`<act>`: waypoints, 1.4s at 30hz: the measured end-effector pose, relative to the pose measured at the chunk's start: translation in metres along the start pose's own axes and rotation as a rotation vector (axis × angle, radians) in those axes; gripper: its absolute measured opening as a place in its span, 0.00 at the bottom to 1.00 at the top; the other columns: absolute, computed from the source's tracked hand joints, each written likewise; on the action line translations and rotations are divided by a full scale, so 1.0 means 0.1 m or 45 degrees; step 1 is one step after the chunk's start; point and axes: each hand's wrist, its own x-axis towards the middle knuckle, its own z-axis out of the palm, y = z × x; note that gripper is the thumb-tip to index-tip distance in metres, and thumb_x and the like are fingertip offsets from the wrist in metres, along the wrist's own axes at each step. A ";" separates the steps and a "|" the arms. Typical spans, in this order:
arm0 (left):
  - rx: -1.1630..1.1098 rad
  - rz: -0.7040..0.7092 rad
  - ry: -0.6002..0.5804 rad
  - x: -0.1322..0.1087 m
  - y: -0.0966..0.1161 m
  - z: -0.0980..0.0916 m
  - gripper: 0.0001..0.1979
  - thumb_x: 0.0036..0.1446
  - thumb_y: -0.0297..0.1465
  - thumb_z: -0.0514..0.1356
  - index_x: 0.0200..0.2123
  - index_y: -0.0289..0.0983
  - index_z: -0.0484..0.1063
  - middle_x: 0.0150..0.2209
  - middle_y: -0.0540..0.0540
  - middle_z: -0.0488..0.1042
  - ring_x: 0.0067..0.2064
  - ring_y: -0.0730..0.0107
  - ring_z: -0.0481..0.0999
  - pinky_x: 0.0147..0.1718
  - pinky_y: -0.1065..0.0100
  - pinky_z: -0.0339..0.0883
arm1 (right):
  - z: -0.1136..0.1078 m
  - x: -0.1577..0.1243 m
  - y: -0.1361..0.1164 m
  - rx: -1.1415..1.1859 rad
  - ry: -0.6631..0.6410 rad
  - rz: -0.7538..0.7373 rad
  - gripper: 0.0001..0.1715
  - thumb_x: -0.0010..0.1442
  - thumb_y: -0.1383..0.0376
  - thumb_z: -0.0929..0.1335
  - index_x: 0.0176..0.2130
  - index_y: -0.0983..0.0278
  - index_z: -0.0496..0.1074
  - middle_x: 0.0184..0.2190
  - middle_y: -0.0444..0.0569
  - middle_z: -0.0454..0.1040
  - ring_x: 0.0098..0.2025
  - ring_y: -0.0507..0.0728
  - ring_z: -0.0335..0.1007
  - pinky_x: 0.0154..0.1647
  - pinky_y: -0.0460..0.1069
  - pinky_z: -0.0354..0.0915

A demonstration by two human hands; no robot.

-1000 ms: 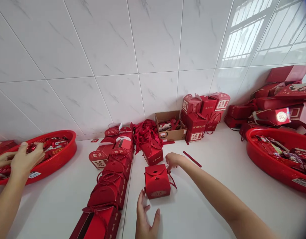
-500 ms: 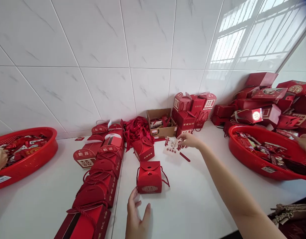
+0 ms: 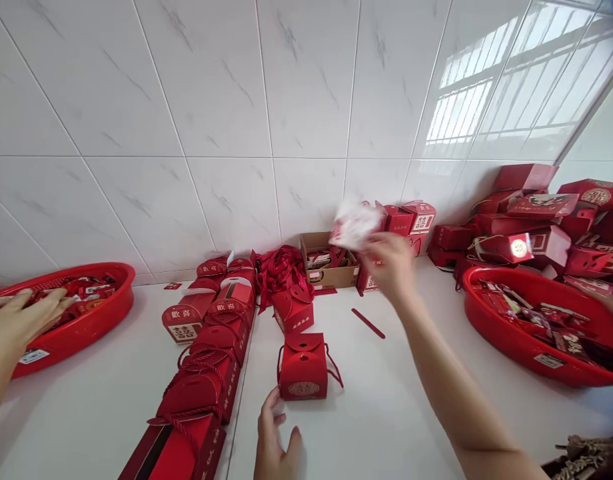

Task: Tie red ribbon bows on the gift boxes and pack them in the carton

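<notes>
A red gift box with rope handles (image 3: pixel 303 365) stands upright on the white table. My left hand (image 3: pixel 277 437) rests at its lower left corner, fingertips touching it, fingers apart. Raised over the table near the wall, my right hand (image 3: pixel 392 263) pinches a white printed card (image 3: pixel 355 225), blurred by motion. A thin red strip (image 3: pixel 368 323) lies below that hand. Behind the gift box sits another red box (image 3: pixel 293 310), beside a heap of red ribbons (image 3: pixel 281 270) and an open cardboard box (image 3: pixel 335 273).
Red boxes (image 3: pixel 209 390) form a row at left. A red basket of packets (image 3: pixel 94 327) has another person's hand in it; a second basket (image 3: pixel 516 350) stands right, with part of a hand at its far edge. More boxes (image 3: pixel 531 177) are piled behind.
My right hand has lifted the card off the table, up toward the wall. My left hand stays by the gift box. The person's hand at left reaches farther over the basket.
</notes>
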 end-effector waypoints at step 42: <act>-0.071 0.139 0.263 0.03 -0.21 0.14 0.27 0.53 0.38 0.54 0.56 0.36 0.57 0.58 0.32 0.64 0.57 0.50 0.67 0.48 0.55 0.67 | 1.57 0.93 -0.50 0.349 -0.216 0.458 0.19 0.65 0.60 0.66 0.54 0.64 0.67 0.53 0.53 0.69 0.50 0.59 0.70 0.49 0.58 0.69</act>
